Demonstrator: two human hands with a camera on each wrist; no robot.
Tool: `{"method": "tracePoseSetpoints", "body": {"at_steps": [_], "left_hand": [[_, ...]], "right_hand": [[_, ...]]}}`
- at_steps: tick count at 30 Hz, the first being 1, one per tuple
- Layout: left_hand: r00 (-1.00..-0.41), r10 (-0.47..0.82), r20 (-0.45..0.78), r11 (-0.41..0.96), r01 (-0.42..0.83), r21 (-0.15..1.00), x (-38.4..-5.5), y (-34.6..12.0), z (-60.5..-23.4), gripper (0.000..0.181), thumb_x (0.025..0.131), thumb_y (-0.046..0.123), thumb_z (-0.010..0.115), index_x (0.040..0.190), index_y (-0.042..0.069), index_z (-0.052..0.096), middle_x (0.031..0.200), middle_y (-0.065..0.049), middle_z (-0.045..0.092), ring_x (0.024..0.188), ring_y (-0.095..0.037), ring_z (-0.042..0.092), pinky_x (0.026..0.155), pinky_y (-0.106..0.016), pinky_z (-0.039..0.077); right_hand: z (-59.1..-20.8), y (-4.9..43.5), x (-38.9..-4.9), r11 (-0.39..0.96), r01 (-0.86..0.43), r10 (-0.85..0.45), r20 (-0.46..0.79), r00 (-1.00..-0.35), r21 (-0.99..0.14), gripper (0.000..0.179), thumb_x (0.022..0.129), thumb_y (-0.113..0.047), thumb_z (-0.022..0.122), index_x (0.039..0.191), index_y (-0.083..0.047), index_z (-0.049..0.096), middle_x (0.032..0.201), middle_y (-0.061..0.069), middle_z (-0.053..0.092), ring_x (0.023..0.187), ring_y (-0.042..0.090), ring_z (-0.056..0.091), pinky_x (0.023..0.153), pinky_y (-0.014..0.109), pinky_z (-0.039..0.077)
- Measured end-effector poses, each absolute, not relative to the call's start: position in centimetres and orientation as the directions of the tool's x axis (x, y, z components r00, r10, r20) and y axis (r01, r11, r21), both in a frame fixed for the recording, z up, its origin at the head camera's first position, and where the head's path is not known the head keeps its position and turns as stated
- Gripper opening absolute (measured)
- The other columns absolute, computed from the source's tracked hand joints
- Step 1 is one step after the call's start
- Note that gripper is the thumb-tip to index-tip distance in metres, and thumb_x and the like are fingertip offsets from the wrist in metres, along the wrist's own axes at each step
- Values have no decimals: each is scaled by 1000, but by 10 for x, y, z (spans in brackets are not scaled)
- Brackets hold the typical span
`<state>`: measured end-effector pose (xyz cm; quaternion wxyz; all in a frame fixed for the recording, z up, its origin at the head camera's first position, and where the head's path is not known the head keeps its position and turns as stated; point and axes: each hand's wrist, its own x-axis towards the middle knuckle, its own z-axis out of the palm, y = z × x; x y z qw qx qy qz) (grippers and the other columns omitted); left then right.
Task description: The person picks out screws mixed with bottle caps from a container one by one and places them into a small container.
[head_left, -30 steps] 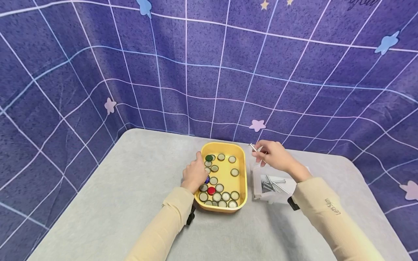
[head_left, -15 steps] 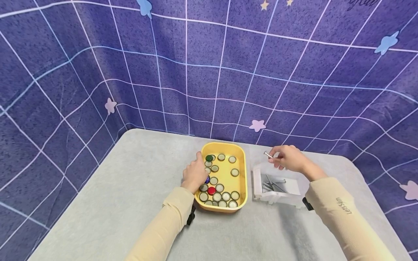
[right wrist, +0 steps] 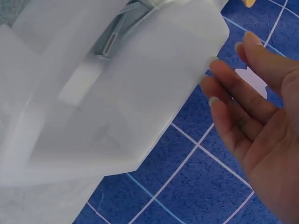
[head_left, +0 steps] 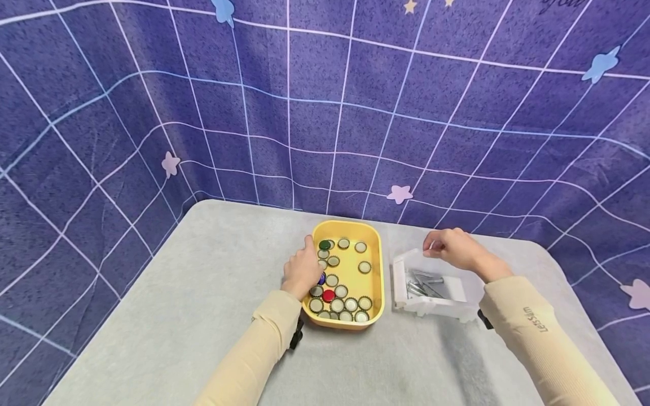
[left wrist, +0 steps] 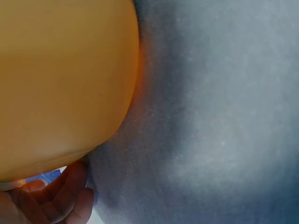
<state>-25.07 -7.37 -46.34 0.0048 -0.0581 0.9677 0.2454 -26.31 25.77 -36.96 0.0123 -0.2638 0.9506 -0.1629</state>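
My left hand [head_left: 302, 270] grips the left rim of a yellow plastic tray [head_left: 377, 270]. Bottle caps [head_left: 351, 305] lie in it, mostly undersides up, with a red, a green and a blue one among them. Below the yellow wall [left wrist: 65, 74] in the left wrist view, curled fingers [left wrist: 70, 193] show. My right hand [head_left: 454, 249] hovers over the back edge of a translucent white bin [head_left: 442, 308], holding nothing. Metal bolts or screws [head_left: 425, 285] lie in that bin's left part. In the right wrist view, the right hand's fingers [right wrist: 247, 88] are loosely bent beside the bin's edge.
Both containers stand side by side on a grey table [head_left: 228, 254], a narrow gap between them. A purple-blue curtain [head_left: 315, 129] with grid lines and stars rises behind the table and along its sides.
The right hand moved right and slightly back, and let go of the bolt or screw it pinched; that piece now seems to lie among the others in the white bin. The left hand stayed put.
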Motion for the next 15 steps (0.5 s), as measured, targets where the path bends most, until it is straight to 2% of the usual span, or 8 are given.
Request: {"method": "tracePoseSetpoints", "body": {"at_steps": [7,15], "left_hand": [[-994,-103,-36,872,-107,477,-250,-73,-464,60,89,20,67,138,13,34,102,-21,70,84,-41,69,70,-51,52],[-994,-106,-41,866,-113,486,-251,-74,-463,59,88,19,67,137,13,35,102,-22,70,84,-41,69,70,-51,52]], "right_hand": [[-371,257,-260,811,-481,-495,47,-867,-332,5,88,-16,71,88,-11,72,82,3,75,79,18,70,77,43,55],[-370,255,-260,816,-468,-479,55,-876,-338,7,89,-16,70,93,-10,72,79,3,74,73,14,68,71,40,54]]}}
